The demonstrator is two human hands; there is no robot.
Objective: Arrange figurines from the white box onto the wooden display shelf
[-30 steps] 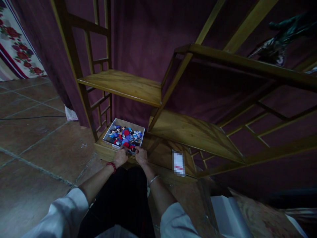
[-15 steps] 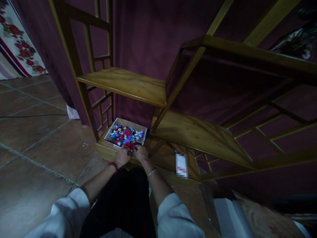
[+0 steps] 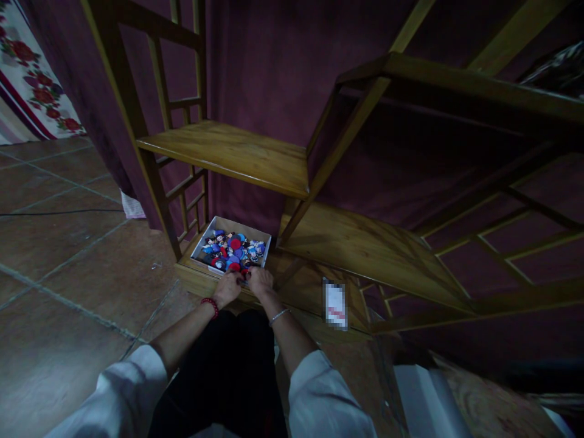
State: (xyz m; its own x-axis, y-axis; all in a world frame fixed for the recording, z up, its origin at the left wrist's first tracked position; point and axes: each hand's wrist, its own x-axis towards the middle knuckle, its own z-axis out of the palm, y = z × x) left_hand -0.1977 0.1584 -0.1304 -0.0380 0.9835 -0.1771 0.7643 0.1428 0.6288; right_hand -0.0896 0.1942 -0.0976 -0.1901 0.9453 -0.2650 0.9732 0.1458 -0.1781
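A shallow white box holds many small toy figurines in blue, red, white and black, some with round red or blue bases. At its near edge, my left hand, with a red bead bracelet on the wrist, has its fingers closed. My right hand, wearing a thin silver bracelet, is closed close beside it. Between the fingertips of both hands is a small red and dark piece that looks like one of the figurines; my fingers cover most of it.
The box stands on the low base of a wooden display shelf, with a slanted post to its right. A blurred-out white rectangle lies on the base farther right. Tiled floor stretches left, and a grey-white box sits at lower right.
The hands stay together at the box's near edge with only slight finger movement. The view has shifted a little.
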